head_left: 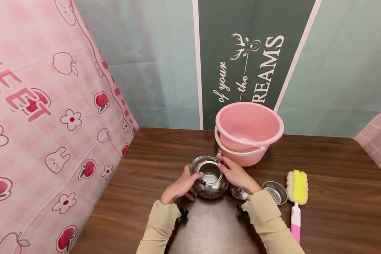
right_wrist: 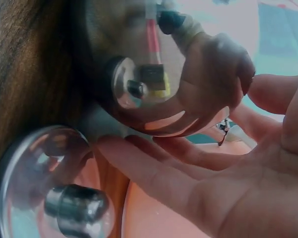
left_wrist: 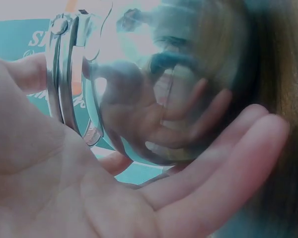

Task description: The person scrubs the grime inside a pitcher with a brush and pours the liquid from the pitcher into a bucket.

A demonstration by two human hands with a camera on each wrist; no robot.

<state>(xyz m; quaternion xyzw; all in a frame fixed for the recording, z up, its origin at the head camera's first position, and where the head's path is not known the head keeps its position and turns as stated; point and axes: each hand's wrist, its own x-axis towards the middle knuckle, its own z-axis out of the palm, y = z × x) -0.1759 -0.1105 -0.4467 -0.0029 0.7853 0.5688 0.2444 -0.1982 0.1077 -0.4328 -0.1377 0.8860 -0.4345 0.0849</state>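
Note:
A shiny metal teapot stands uncovered on the wooden table, its handle folded down beside the round opening. My left hand holds its left side, thumb at the rim. In the left wrist view the fingers lie along the curved teapot wall. From the right, my right hand holds the rim and far side near the spout. Below my right wrist lies the metal lid, partly hidden. The right wrist view shows the lid's knob close to the right fingers.
Behind the teapot stands a pink bucket with a white handle. To the right are a perforated metal strainer and a yellow and white sponge brush with a pink and white handle. Curtains hang behind and at left.

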